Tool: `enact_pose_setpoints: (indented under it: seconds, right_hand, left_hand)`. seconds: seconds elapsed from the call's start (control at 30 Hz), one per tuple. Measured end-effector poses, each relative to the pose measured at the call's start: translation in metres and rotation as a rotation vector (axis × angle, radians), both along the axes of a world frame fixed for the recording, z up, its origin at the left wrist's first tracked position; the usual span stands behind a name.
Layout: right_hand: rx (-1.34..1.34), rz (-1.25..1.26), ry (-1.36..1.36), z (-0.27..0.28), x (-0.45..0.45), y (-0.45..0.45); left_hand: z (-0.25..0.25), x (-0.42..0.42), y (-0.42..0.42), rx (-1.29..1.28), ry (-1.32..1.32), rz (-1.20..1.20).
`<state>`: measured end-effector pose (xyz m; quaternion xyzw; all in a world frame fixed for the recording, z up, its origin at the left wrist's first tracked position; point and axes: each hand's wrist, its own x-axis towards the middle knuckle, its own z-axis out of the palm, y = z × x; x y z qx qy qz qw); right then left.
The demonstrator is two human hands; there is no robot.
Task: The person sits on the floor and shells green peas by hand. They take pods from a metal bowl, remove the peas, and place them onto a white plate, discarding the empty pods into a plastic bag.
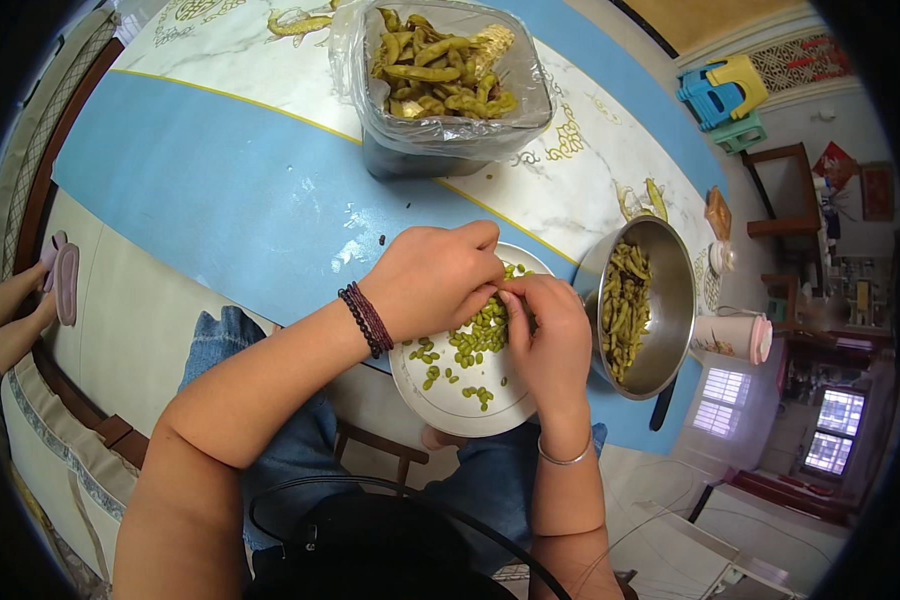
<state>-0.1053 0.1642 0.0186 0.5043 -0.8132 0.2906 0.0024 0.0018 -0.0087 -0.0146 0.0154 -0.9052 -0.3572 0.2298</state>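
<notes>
My left hand (439, 277), with dark bead strands at its wrist, curls its fingers over a white plate (427, 401). Its fingertips meet those of my right hand (551, 322), which wears a silver bangle and pinches thumb against forefinger. Whatever lies between the fingertips is hidden. Shelled green soybeans (480, 334) are scattered on the plate, partly under both hands. Right of the plate, a stainless steel bowl (667, 330) leans in view and holds cooked soybean pods (624, 315).
A dark bin (420, 154) with a clear plastic liner holds pods (439, 71) and a corncob (493, 46). Loose pods (654, 199) lie behind the bowl. A pink-lidded cup (731, 337) and a black handle (664, 405) are at right. Another person's legs (19, 315) show at left.
</notes>
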Motion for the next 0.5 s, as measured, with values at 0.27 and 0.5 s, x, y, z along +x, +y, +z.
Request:
enact_pose_setpoints:
  seconds: [0.27, 0.5]
  right_hand:
    - [0.045, -0.062, -0.162, 0.003, 0.002, 0.001]
    - [-0.048, -0.07, -0.246, 0.004, -0.006, 0.001]
  left_hand:
    - [0.003, 0.002, -0.004, 0.034, -0.032, -0.008]
    - [0.002, -0.002, 0.002, 0.349, 0.011, 0.151]
